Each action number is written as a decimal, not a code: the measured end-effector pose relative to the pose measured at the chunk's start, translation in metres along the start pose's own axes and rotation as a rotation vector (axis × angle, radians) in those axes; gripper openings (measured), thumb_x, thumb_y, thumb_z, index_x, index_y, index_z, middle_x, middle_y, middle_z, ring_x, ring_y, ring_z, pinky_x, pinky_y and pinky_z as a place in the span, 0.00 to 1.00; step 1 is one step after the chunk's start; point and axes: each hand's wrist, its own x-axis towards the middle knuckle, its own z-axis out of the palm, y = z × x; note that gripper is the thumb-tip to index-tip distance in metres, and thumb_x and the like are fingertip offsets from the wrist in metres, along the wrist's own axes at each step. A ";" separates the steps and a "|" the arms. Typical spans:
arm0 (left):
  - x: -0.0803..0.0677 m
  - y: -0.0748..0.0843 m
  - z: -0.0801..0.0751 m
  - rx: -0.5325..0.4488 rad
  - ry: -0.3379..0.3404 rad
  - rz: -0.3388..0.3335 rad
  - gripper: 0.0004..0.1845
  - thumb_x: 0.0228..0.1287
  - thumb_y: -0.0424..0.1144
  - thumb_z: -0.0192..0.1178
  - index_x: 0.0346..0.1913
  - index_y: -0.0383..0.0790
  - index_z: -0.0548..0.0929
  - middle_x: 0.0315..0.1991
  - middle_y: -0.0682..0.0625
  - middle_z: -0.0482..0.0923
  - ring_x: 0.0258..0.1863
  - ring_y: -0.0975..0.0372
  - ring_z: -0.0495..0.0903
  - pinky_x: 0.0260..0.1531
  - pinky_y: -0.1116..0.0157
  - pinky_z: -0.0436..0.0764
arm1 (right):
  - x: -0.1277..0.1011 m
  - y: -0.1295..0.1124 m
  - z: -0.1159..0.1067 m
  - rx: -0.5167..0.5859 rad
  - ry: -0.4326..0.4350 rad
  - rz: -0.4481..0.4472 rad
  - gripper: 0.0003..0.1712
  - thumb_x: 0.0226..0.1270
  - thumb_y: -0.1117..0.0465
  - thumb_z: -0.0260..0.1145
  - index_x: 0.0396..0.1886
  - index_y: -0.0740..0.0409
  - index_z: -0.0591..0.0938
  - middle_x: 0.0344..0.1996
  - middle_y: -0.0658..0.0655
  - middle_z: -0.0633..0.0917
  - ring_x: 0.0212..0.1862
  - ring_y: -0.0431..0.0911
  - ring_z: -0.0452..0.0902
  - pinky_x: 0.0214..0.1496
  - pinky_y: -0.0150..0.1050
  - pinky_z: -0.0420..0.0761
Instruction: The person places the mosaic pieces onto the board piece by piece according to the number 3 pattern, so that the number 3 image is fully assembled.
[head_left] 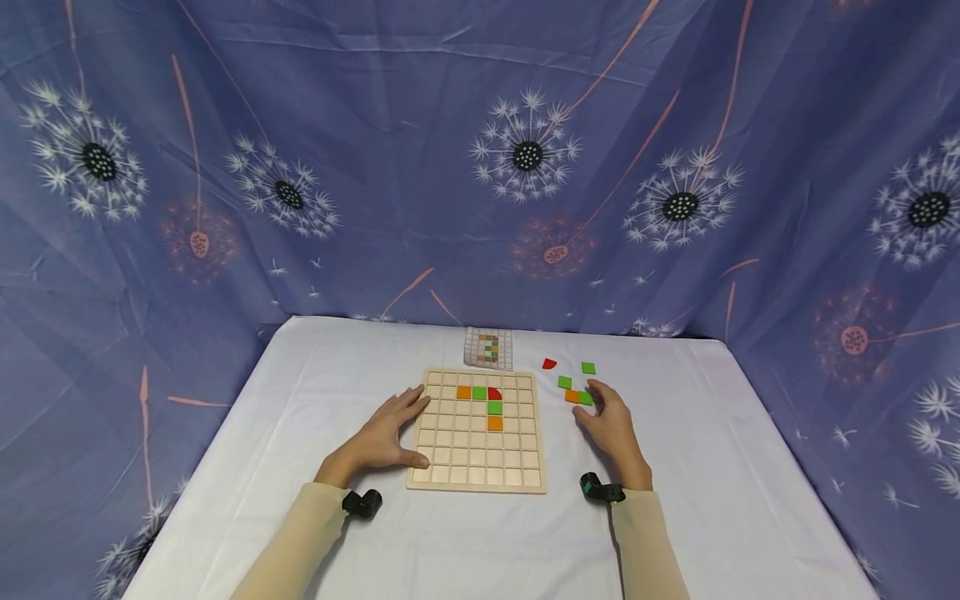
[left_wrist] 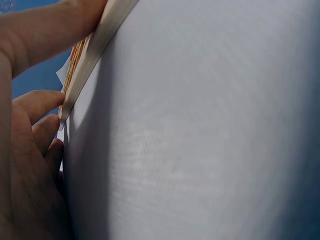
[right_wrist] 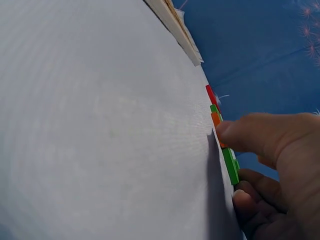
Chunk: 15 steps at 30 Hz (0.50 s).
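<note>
A square wooden grid board (head_left: 465, 477) lies on the white cloth. On it, orange, green and red pieces sit in a short row, with a green tile (head_left: 495, 407) and an orange tile (head_left: 495, 423) below the red quarter-round piece (head_left: 494, 393). My left hand (head_left: 384, 431) rests on the board's left edge, thumb and fingers spread. To the right of the board, my right hand (head_left: 611, 422) is at a loose orange tile (head_left: 572, 396) and a green tile (head_left: 586, 398) beside it. In the right wrist view the thumb touches or nearly touches the orange tile (right_wrist: 216, 119); the index fingertip is mostly hidden.
Behind the board lies a pattern card (head_left: 488, 348) printed with a coloured grid. A red quarter-round piece (head_left: 550, 364) and two loose green tiles (head_left: 588, 367) lie near the right hand. A blue dandelion-print curtain (head_left: 420, 167) hangs behind the table.
</note>
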 end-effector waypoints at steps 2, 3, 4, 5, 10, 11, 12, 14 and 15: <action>0.000 0.000 0.000 -0.001 0.001 0.001 0.65 0.41 0.64 0.80 0.79 0.34 0.62 0.83 0.38 0.51 0.81 0.39 0.50 0.80 0.39 0.50 | 0.000 0.000 0.000 -0.013 -0.005 -0.006 0.39 0.67 0.61 0.73 0.73 0.68 0.70 0.67 0.72 0.76 0.67 0.63 0.73 0.73 0.59 0.72; 0.000 0.000 0.000 0.000 0.002 0.002 0.65 0.41 0.64 0.80 0.79 0.34 0.62 0.83 0.38 0.51 0.81 0.39 0.50 0.80 0.39 0.50 | 0.001 -0.001 0.000 -0.019 -0.007 -0.008 0.38 0.67 0.61 0.72 0.73 0.69 0.70 0.67 0.72 0.76 0.68 0.63 0.73 0.73 0.59 0.72; 0.000 0.000 0.000 0.001 0.003 0.003 0.65 0.41 0.64 0.80 0.79 0.34 0.62 0.83 0.38 0.51 0.81 0.39 0.50 0.80 0.39 0.50 | 0.001 -0.001 0.000 -0.021 -0.008 -0.009 0.37 0.67 0.62 0.72 0.73 0.69 0.71 0.67 0.72 0.76 0.67 0.63 0.73 0.73 0.59 0.73; 0.000 0.000 0.000 0.003 0.004 0.004 0.65 0.41 0.64 0.80 0.79 0.34 0.62 0.83 0.38 0.51 0.81 0.39 0.50 0.80 0.39 0.50 | 0.001 -0.001 0.000 -0.023 -0.007 -0.011 0.37 0.67 0.62 0.72 0.72 0.69 0.71 0.66 0.72 0.76 0.67 0.63 0.74 0.72 0.59 0.73; 0.001 -0.002 0.002 0.012 0.007 0.010 0.65 0.40 0.65 0.80 0.79 0.34 0.63 0.82 0.38 0.52 0.81 0.40 0.51 0.80 0.39 0.50 | 0.000 0.001 0.000 -0.021 0.008 -0.017 0.34 0.67 0.64 0.71 0.70 0.70 0.73 0.65 0.72 0.78 0.66 0.63 0.75 0.70 0.59 0.76; 0.001 -0.002 0.002 0.012 0.008 0.011 0.65 0.40 0.65 0.79 0.79 0.34 0.63 0.82 0.38 0.52 0.81 0.40 0.51 0.80 0.39 0.50 | -0.001 0.001 0.001 -0.023 0.011 -0.023 0.33 0.67 0.65 0.71 0.69 0.70 0.74 0.64 0.72 0.78 0.65 0.63 0.75 0.70 0.59 0.76; 0.002 -0.003 0.002 0.013 0.009 0.012 0.65 0.40 0.65 0.79 0.79 0.34 0.63 0.82 0.38 0.52 0.81 0.40 0.51 0.80 0.39 0.50 | -0.001 0.001 0.001 -0.023 0.016 -0.027 0.32 0.67 0.65 0.70 0.69 0.70 0.75 0.63 0.72 0.78 0.65 0.63 0.76 0.69 0.59 0.77; 0.001 -0.003 0.002 0.014 0.009 0.013 0.65 0.40 0.65 0.79 0.79 0.34 0.63 0.82 0.38 0.52 0.81 0.40 0.51 0.80 0.39 0.50 | -0.002 0.002 0.001 -0.025 0.027 -0.032 0.30 0.67 0.66 0.70 0.67 0.70 0.76 0.62 0.71 0.80 0.63 0.62 0.77 0.67 0.59 0.78; 0.001 -0.003 0.003 0.013 0.008 0.013 0.65 0.41 0.65 0.79 0.79 0.34 0.63 0.82 0.38 0.52 0.81 0.40 0.51 0.80 0.40 0.50 | -0.002 0.002 0.002 -0.024 0.033 -0.033 0.29 0.67 0.66 0.69 0.66 0.70 0.77 0.61 0.71 0.80 0.61 0.62 0.78 0.65 0.59 0.79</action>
